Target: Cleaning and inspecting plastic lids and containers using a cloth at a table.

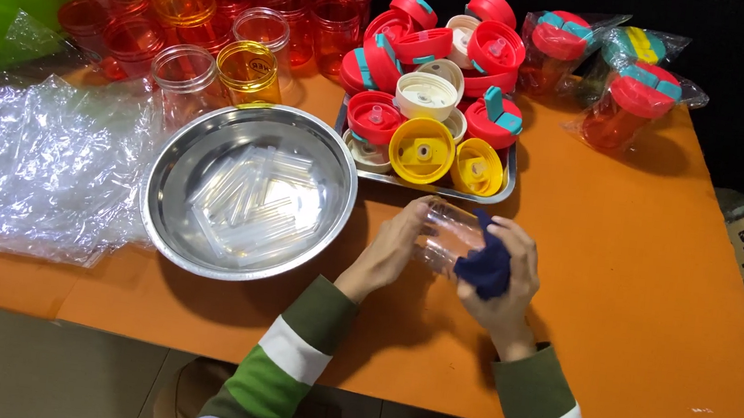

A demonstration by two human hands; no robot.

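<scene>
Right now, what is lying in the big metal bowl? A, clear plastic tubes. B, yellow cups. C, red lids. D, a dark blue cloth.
A: the metal bowl holds a pile of clear plastic tubes; the red lids sit in the tray behind it, and the dark blue cloth is in the right hand.

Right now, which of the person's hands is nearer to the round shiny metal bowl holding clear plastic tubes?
Left. The left hand grips a clear plastic bottle just beside the round shiny metal bowl; the right hand, holding a dark blue cloth, lies farther away, beyond the bottle.
</scene>
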